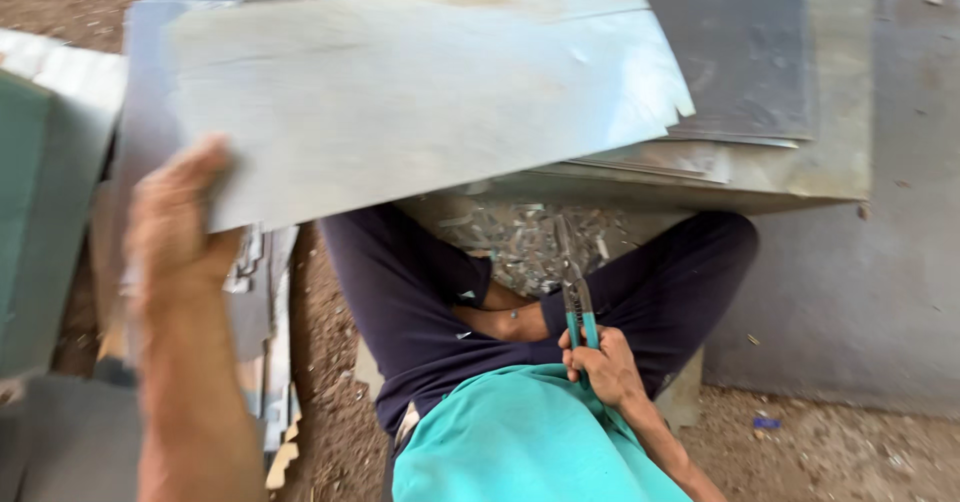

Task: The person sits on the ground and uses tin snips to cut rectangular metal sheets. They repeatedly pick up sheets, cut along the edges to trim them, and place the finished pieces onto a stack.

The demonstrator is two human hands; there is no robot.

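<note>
My left hand (178,224) grips the left edge of a large grey metal sheet (420,92) and holds it up, tilted, above my crossed legs. The sheet's right end is cut to a jagged corner. Low in the middle, my right hand (603,364) is closed around the teal handles of metal snips (576,297), whose blades point away from me toward a pile of small metal offcuts (525,242). I sit on the ground in dark trousers and a teal shirt.
A stack of flat metal sheets (760,72) lies beyond my legs. More sheets and cut strips (270,362) stand at the left, beside a green panel (25,222). Bare dirt (830,452) lies at the right and a grey slab (880,292) beyond it.
</note>
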